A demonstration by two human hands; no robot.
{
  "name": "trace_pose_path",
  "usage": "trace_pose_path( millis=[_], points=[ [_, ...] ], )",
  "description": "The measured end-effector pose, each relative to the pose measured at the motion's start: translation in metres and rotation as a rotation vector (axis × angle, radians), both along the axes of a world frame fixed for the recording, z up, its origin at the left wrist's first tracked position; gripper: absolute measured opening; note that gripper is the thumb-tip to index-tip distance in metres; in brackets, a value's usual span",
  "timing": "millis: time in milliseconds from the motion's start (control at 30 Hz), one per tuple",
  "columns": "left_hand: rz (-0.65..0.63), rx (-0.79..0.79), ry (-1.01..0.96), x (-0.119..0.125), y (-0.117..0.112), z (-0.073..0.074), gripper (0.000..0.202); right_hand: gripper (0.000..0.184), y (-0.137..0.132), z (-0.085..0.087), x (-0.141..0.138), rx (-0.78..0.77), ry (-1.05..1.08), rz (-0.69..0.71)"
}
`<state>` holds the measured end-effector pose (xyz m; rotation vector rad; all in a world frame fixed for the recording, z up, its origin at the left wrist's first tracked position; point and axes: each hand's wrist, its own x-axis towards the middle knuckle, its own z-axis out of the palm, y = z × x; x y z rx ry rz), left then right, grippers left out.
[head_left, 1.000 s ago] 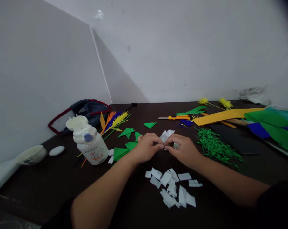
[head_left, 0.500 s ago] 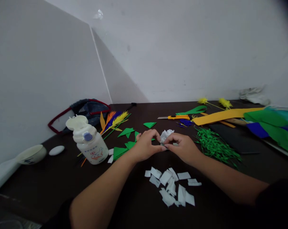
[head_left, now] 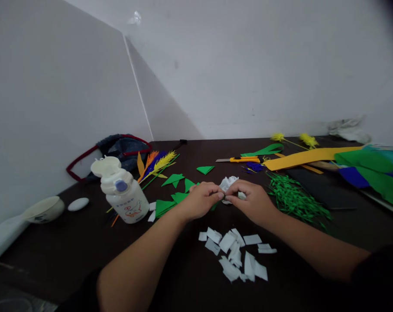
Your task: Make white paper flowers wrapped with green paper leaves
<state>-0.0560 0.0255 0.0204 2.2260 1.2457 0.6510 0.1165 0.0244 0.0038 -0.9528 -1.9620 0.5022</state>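
My left hand and my right hand meet over the middle of a dark table, fingertips pinched together on a small white paper piece between them. A crumpled white paper flower sits just behind the fingers. Below the hands lies a heap of several white paper scraps. Green paper triangles lie to the left of my left hand.
A white glue bottle stands at left, a bowl and a white oval beyond it. Paper flower stems, a bag, a yellow utility knife, green shreds and coloured sheets lie around.
Both hands stay pinched together at the same spot; the fingers shift slightly while working the small white piece. Nothing else has moved.
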Motion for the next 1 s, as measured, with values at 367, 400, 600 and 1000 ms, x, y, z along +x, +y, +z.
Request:
trace_pose_path(
  millis=[367,400,600,1000],
  points=[
    [-0.036,-0.122,-0.199,-0.0007,0.0019,-0.0074,0.015,0.015,0.0019,-0.0029,0.0003,0.015,0.001,0.058],
    [-0.04,-0.128,-0.222,-0.0005,0.0017,-0.007,0.014,0.016,0.0022,-0.0027,0.0004,-0.001,0.014,0.069],
    [-0.049,-0.1,-0.31,0.0003,0.001,-0.007,0.012,0.008,0.0033,-0.0016,0.0015,-0.064,0.085,0.07],
    [0.229,0.229,0.06,0.0079,-0.0076,0.001,0.012,0.007,0.0,0.0005,-0.0016,-0.15,0.029,-0.025]
  ],
)
